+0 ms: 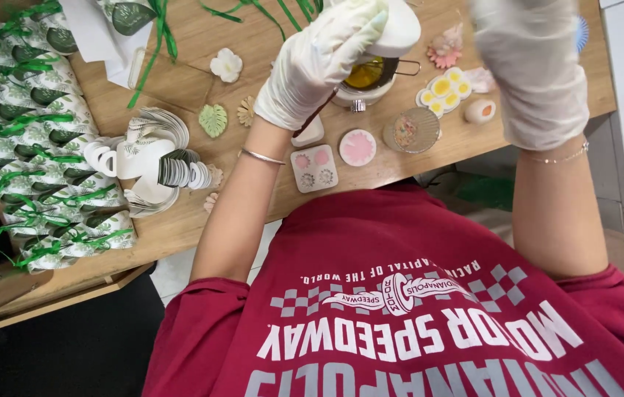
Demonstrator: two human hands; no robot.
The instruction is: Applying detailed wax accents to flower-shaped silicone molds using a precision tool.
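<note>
Head view, left hand: white-gloved, fingers curled around a white block held over a small metal pot; a thin brown stick slants out below the palm, its upper end hidden by the glove.
Head view, right hand: white-gloved, raised close to the camera and blurred; whether its fingers are spread or closed cannot be told, and the top edge cuts off the fingertips.
Metal pot: on the wooden table, amber liquid inside, mostly covered by the white block and left hand.
Silicone moulds: square pink mould, round pink mould and yellow-filled mould lie near the pot.
Clear round dish: contents too small to make out.
Leaf-print packets: stacked at the left, tied with green ribbon, partly cut off.
Red shirt: hides the near table edge.
</note>
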